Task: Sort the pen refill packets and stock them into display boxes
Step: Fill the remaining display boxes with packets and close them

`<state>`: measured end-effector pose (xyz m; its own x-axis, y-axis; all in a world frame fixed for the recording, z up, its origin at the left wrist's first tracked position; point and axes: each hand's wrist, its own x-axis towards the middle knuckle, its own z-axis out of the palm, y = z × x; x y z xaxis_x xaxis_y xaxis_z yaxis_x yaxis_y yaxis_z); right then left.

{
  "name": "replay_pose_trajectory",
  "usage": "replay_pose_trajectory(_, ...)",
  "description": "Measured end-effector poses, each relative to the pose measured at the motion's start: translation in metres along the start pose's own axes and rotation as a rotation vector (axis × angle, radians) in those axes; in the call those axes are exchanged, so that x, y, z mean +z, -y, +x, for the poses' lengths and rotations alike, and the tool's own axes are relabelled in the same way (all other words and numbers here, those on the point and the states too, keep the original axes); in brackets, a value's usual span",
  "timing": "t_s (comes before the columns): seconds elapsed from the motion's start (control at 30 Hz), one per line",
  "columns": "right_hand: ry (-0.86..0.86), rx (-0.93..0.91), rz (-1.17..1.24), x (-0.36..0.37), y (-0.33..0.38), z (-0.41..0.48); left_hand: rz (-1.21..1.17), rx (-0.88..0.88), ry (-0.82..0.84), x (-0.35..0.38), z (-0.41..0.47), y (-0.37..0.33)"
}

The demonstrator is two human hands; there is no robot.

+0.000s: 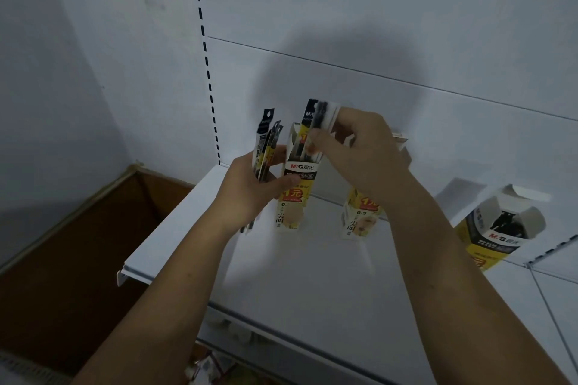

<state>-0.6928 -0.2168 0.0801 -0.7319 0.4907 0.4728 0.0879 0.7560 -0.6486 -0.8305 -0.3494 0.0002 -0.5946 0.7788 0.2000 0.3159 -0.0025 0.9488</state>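
Three yellow, black and white display boxes stand on a white shelf (312, 275). The left box (292, 197) is upright near the shelf's back left. My left hand (250, 187) holds a bunch of refill packets (266, 147) just left of that box, thumb against its front. My right hand (362, 156) pinches one packet (317, 122) by its top, the lower end down inside the left box's open top. The middle box (359, 216) is partly hidden behind my right wrist. The right box (497, 231) leans to the right.
A brown cardboard carton (78, 244) sits open below the shelf's left end. A slotted upright (206, 56) runs up the white back panel. A thin wire divider (550, 306) crosses the shelf at the right. Small items lie blurred under the shelf's front edge.
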Motion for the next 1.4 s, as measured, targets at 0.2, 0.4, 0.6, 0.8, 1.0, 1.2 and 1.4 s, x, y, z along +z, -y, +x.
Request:
replay_pose_trajectory(0.2,-0.135,-0.031,0.162,-0.004,0.003,0.007,0.017,0.013,0.010,-0.001,0.000,0.002)
replay_pose_trajectory(0.4,0.143,-0.056,-0.101,-0.002,-0.005,0.001,0.002,0.008,0.015,-0.002,0.000,0.003)
replay_pose_trajectory(0.6,0.166,-0.071,-0.149,-0.003,0.002,0.000,0.013,0.029,0.018,0.001,-0.001,0.001)
replay_pose_trajectory(0.8,0.277,-0.039,-0.340,0.002,-0.003,0.002,0.018,0.041,0.031,-0.001,-0.002,0.002)
replay_pose_trajectory(1.0,0.282,-0.070,-0.327,0.002,0.001,0.001,0.021,0.047,0.025,-0.002,-0.003,0.002)
replay_pose_trajectory(1.2,0.349,-0.018,-0.410,0.006,-0.001,0.000,0.033,0.049,0.016,-0.001,-0.003,0.001)
replay_pose_trajectory(1.4,0.534,0.038,-0.414,0.009,0.005,-0.005,0.029,0.041,0.011,-0.001,-0.004,0.000)
